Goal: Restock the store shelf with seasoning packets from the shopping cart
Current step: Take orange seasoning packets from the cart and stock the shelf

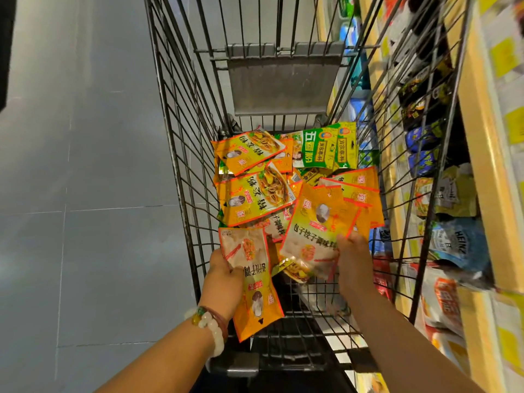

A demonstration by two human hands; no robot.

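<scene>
Two hands reach into our wire cart (181, 154): lower left, our left hand (224, 275) grips an orange packet (255, 287); centre, loose seasoning packets (255, 191) pile; our right hand (354, 259) pinches another packet (314, 236); stocked shelf (482, 154) at right.

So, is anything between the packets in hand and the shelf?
Yes. Both hands, left hand and right hand, grip a packet inside the cart. The cart's wire side stands between them and the shelf on the right, so the packets must go over it.
</scene>
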